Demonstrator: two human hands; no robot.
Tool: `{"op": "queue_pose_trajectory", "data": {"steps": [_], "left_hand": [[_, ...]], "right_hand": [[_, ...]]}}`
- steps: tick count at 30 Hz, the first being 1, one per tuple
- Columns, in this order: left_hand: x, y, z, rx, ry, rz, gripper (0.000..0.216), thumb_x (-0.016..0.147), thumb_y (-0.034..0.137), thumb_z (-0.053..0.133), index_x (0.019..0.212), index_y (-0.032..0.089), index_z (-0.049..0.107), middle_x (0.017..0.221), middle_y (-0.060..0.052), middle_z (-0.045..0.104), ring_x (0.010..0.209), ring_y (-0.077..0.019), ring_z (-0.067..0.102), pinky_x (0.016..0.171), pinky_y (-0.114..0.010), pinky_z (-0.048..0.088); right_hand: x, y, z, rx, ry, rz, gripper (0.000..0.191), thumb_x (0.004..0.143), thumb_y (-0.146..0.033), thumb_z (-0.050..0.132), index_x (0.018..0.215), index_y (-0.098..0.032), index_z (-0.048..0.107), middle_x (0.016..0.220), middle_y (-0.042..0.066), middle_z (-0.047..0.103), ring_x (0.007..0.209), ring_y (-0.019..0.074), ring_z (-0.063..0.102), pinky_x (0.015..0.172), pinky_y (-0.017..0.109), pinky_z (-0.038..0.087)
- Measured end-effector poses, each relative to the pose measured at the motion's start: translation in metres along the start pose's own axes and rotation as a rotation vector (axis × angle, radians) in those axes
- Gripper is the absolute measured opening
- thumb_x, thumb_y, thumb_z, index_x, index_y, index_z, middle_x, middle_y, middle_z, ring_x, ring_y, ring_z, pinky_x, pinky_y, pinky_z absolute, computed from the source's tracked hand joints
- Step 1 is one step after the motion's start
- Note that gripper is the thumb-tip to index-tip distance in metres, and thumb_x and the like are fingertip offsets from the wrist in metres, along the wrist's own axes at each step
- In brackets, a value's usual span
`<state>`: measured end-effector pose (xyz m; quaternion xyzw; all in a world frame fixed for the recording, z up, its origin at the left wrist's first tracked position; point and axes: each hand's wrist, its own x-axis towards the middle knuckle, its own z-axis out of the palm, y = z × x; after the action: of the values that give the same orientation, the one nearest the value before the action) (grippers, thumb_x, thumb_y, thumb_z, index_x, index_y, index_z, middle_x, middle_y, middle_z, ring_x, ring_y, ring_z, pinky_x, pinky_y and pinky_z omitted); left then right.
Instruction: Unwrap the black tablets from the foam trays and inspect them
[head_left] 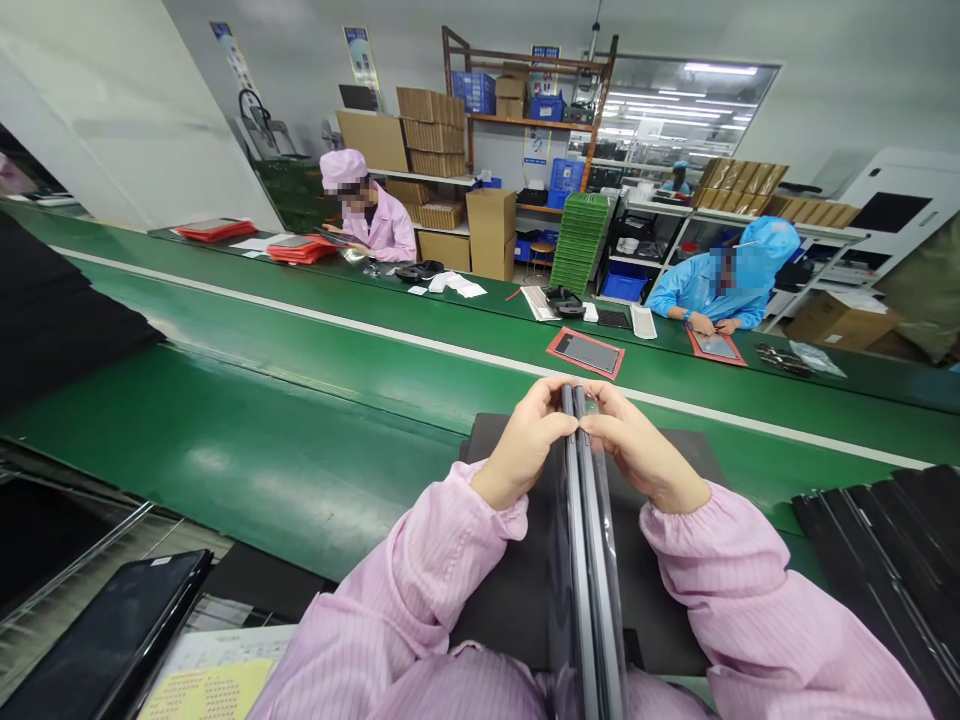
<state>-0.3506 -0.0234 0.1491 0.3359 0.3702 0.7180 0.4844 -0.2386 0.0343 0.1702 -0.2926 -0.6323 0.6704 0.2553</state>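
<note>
Two slim grey-edged tablets (576, 530) stand on edge, face to face in front of me, their long sides running toward my body. My left hand (529, 440) is closed on the far end from the left, its thumb pressed on the top edge. From the right, my right hand (634, 440) grips the same end, the two thumbs almost meeting. Clear plastic film (609, 540) hangs along the right side of the pair. Below lies a dark foam pad (664, 610). The tablets' flat faces are mostly hidden from this angle.
A green conveyor belt (315, 455) crosses in front, with a tablet-sized panel on a red sheet (586, 353) beyond its white line. Black sleeves (885, 580) pile up at right, black sheets (60, 310) at left. A black tablet (105, 640) lies lower left. Two co-workers sit opposite.
</note>
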Motion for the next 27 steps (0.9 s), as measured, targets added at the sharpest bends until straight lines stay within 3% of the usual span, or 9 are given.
{"op": "queue_pose_trajectory", "data": {"steps": [12,21,25,27], "left_hand": [[-0.004,-0.002,-0.009,0.014,-0.102,0.002,0.053,0.05,0.016,0.06,0.102,0.02,0.055,0.102,-0.003,0.06,0.108,-0.0243,0.05,0.098,-0.036,0.034],[0.005,-0.004,-0.008,-0.011,-0.092,-0.003,0.052,0.051,0.016,0.06,0.103,0.02,0.056,0.106,-0.004,0.061,0.115,-0.0269,0.049,0.104,-0.04,0.031],[-0.021,-0.014,-0.005,0.135,-0.01,0.156,0.057,0.063,0.022,0.064,0.119,0.021,0.053,0.134,-0.007,0.049,0.132,-0.0283,0.034,0.112,-0.041,0.021],[-0.048,-0.026,-0.009,0.248,-0.031,0.327,0.054,0.073,0.03,0.062,0.126,0.026,0.051,0.145,-0.005,0.04,0.138,-0.0284,0.026,0.114,-0.041,0.016]], "right_hand": [[-0.006,-0.004,0.0,-0.066,-0.035,-0.017,0.047,0.057,-0.029,0.064,0.1,-0.023,0.047,0.08,-0.002,0.055,0.069,0.0146,0.055,0.051,0.023,0.046],[-0.005,-0.007,0.003,-0.099,0.043,-0.047,0.043,0.057,-0.028,0.064,0.097,-0.021,0.05,0.104,0.003,0.056,0.073,0.0142,0.055,0.047,0.021,0.046],[-0.036,0.002,0.015,-0.263,0.23,-0.206,0.053,0.07,-0.026,0.057,0.121,-0.021,0.043,0.13,0.009,0.047,0.093,0.0191,0.058,0.072,0.031,0.054],[-0.063,0.017,0.025,-0.343,0.26,-0.362,0.058,0.079,-0.023,0.053,0.134,-0.023,0.034,0.142,0.01,0.037,0.115,0.0226,0.051,0.091,0.037,0.048]]}}
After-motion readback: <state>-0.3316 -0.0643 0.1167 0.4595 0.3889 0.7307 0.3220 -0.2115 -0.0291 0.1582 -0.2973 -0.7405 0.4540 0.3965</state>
